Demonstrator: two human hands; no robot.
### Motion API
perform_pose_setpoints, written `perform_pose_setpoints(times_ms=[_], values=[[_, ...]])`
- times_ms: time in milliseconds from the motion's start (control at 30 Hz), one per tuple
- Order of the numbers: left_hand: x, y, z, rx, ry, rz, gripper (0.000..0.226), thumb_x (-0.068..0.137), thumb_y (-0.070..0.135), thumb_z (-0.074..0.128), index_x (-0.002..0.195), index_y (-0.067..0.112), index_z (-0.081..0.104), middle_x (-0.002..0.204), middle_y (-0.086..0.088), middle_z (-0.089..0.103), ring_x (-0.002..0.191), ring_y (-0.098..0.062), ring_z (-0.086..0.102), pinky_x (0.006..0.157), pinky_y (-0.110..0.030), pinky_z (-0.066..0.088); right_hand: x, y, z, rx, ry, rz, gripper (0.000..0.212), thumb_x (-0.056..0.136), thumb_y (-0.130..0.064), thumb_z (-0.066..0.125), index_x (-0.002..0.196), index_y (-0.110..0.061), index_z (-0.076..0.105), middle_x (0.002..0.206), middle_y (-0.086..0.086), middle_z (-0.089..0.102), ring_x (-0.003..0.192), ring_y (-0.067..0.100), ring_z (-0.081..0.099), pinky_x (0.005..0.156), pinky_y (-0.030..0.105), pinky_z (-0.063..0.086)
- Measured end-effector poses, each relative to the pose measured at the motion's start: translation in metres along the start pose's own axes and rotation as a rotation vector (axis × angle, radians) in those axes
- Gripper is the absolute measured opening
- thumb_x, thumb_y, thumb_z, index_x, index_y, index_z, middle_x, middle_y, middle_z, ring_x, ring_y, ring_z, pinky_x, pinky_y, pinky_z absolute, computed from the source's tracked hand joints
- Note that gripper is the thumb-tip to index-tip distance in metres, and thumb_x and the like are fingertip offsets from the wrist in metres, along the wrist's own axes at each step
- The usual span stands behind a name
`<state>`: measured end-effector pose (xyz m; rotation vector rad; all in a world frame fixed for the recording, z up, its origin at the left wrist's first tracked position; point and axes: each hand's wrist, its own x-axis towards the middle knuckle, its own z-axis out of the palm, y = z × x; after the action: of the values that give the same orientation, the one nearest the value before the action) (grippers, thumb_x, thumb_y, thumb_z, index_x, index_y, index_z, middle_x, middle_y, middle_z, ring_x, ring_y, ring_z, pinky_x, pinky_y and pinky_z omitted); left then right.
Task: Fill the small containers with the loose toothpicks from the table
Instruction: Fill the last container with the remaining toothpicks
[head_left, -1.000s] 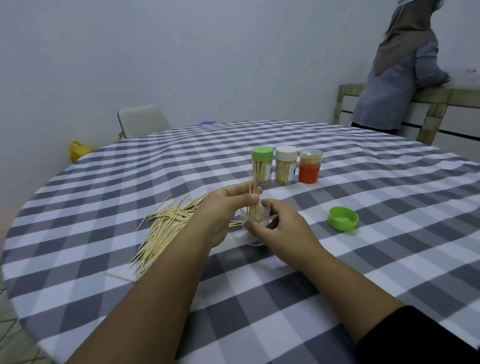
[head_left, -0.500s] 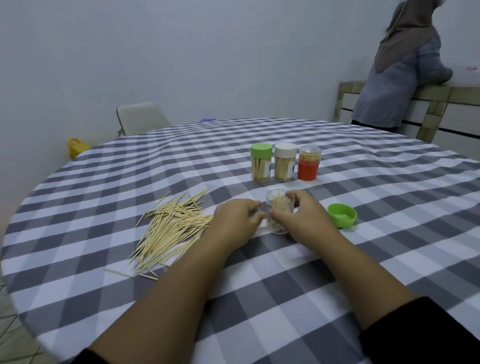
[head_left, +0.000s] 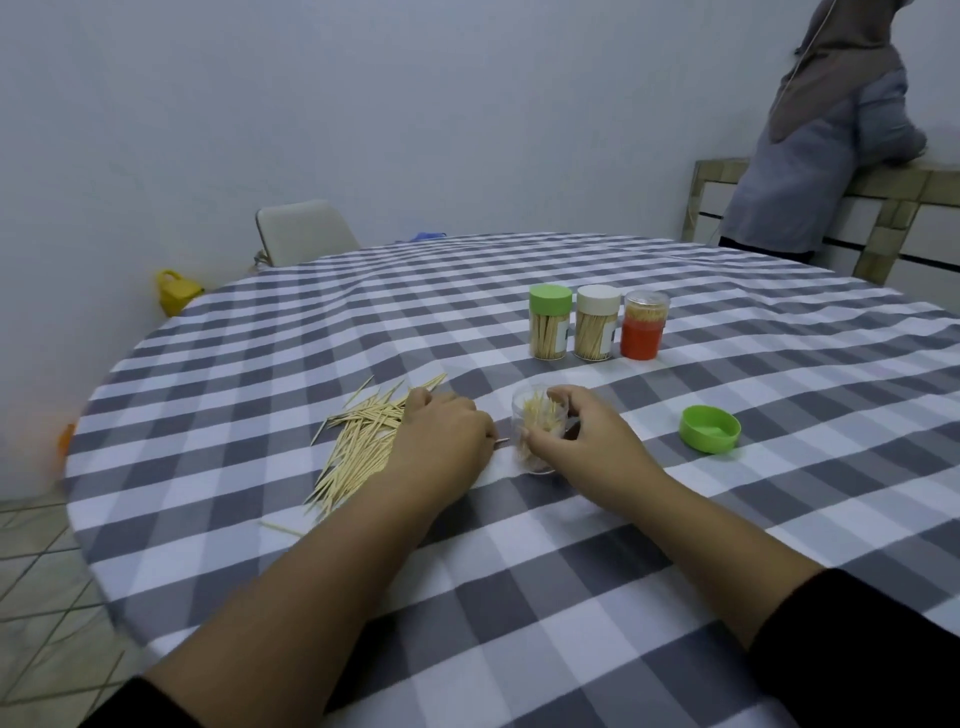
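Since half a second ago the left hand (head_left: 441, 441) has slid left off the clear container (head_left: 537, 434) and now lies knuckles-up on the right edge of the loose toothpicks (head_left: 358, 441); fingers curled down, a thin stick tip showing at its right side, though whether it pinches anything I cannot tell. The right hand (head_left: 582, 441) stays curled round the clear container, thumb at the front, fingers on the far rim. The two hands are apart, the container between them.

Clear container: small plastic cylinder, open-topped, upright on the desk (head_left: 519, 597), partly filled with pale wooden toothpicks standing on end.

Loose toothpicks: thin, pointed, pale wood, fanned in a flat heap left of the hands; one stray lies nearer the desk edge.

Green lid (head_left: 710, 429): round plastic cap, lying open side up, right of the container and apart from it.

Far row, side by side: green-capped jar (head_left: 549, 322), white-capped jar (head_left: 597, 322), both clear and packed with toothpicks; red-based jar (head_left: 644, 332), clear upper part, toothpick tips showing.

Desk is round, covered in grey-and-white checked cloth.
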<state>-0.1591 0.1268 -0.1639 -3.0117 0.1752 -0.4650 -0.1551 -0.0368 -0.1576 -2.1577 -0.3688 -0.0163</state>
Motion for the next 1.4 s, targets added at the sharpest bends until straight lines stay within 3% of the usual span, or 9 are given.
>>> perform_pose_setpoints(times_ms=[200, 500, 633, 733, 867, 933, 1033, 1200, 1400], values=[[-0.02, -0.033, 0.0, -0.086, 0.018, -0.055, 0.031, 0.095, 0.045, 0.045, 0.118, 0.037, 0.063, 0.123, 0.011, 0.057, 0.12, -0.014, 0.044, 0.096, -0.035, 0.026, 0.008, -0.017, 0.023, 0.023, -0.04, -0.004, 0.054, 0.083, -0.038, 0.068, 0.13, -0.023, 0.046, 0.123, -0.003, 0.055, 0.104, 0.012, 0.055, 0.089, 0.029, 0.048], [-0.04, -0.062, -0.014, -0.129, -0.257, -0.276, 0.093, 0.077, 0.071, 0.052, 0.146, 0.014, 0.026, 0.149, -0.004, 0.037, 0.132, -0.024, 0.038, 0.103, -0.039, 0.034, 0.0, -0.015, 0.047, 0.121, 0.075, -0.047, 0.053, 0.083, -0.039, 0.069, 0.129, -0.025, 0.048, 0.12, -0.007, 0.056, 0.103, 0.01, 0.056, 0.089, 0.033, 0.05], [-0.043, -0.058, -0.018, -0.089, -0.321, -0.293, 0.096, 0.068, 0.083, 0.05, 0.136, 0.015, 0.04, 0.136, -0.004, 0.051, 0.119, -0.024, 0.049, 0.094, -0.038, 0.041, -0.002, -0.013, 0.046, 0.091, 0.061, -0.077, 0.056, 0.083, -0.04, 0.068, 0.132, -0.024, 0.048, 0.122, -0.005, 0.056, 0.1, 0.01, 0.056, 0.087, 0.032, 0.052], [-0.044, -0.054, -0.025, -0.093, -0.373, -0.288, 0.06, 0.076, 0.069, 0.053, 0.108, 0.019, 0.054, 0.102, -0.001, 0.062, 0.09, -0.02, 0.056, 0.074, -0.032, 0.044, -0.002, -0.011, 0.046, 0.082, 0.058, -0.083, 0.059, 0.083, -0.04, 0.068, 0.135, -0.023, 0.046, 0.125, -0.003, 0.055, 0.1, 0.011, 0.056, 0.086, 0.031, 0.052], [-0.042, -0.046, -0.03, -0.099, -0.35, -0.299, 0.031, 0.09, 0.037, 0.049, 0.108, 0.013, 0.057, 0.094, -0.002, 0.059, 0.087, -0.02, 0.057, 0.069, -0.029, 0.044, -0.002, -0.01, 0.045, 0.071, 0.055, -0.094, 0.061, 0.083, -0.042, 0.068, 0.136, -0.023, 0.045, 0.126, -0.002, 0.055, 0.101, 0.013, 0.056, 0.086, 0.032, 0.052], [-0.042, -0.04, -0.027, -0.038, -0.355, -0.318, 0.035, 0.094, 0.026, 0.044, 0.125, 0.009, 0.052, 0.114, -0.009, 0.058, 0.102, -0.024, 0.055, 0.081, -0.032, 0.046, -0.002, -0.01, 0.045, 0.072, 0.054, -0.095, 0.061, 0.082, -0.043, 0.067, 0.136, -0.023, 0.046, 0.126, -0.002, 0.055, 0.101, 0.013, 0.056, 0.086, 0.032, 0.052], [-0.043, -0.033, -0.019, 0.159, -0.405, -0.352, 0.06, 0.096, 0.019, 0.041, 0.148, 0.0, 0.019, 0.152, -0.02, 0.026, 0.137, -0.035, 0.029, 0.111, -0.041, 0.03, -0.002, -0.009, 0.045, 0.071, 0.051, -0.099, 0.061, 0.082, -0.044, 0.067, 0.135, -0.023, 0.046, 0.125, -0.003, 0.055, 0.102, 0.012, 0.056, 0.087, 0.033, 0.052], [-0.039, -0.024, -0.022, 0.128, -0.488, -0.469, 0.079, 0.09, 0.011, 0.055, 0.149, -0.002, 0.005, 0.152, -0.022, 0.027, 0.135, -0.037, 0.035, 0.104, -0.042, 0.038, -0.001, -0.009, 0.045, 0.08, 0.049, -0.104, 0.061, 0.082, -0.044, 0.068, 0.134, -0.023, 0.046, 0.125, -0.004, 0.055, 0.102, 0.011, 0.055, 0.088, 0.034, 0.052], [-0.039, -0.02, -0.021, 0.157, -0.387, -0.378, 0.039, 0.088, 0.003, 0.054, 0.127, 0.007, 0.056, 0.126, -0.011, 0.058, 0.11, -0.029, 0.058, 0.084, -0.033, 0.047, -0.002, -0.008, 0.045, 0.082, 0.049, -0.112, 0.06, 0.081, -0.044, 0.068, 0.134, -0.024, 0.047, 0.125, -0.005, 0.055, 0.102, 0.011, 0.056, 0.088, 0.036, 0.052]])
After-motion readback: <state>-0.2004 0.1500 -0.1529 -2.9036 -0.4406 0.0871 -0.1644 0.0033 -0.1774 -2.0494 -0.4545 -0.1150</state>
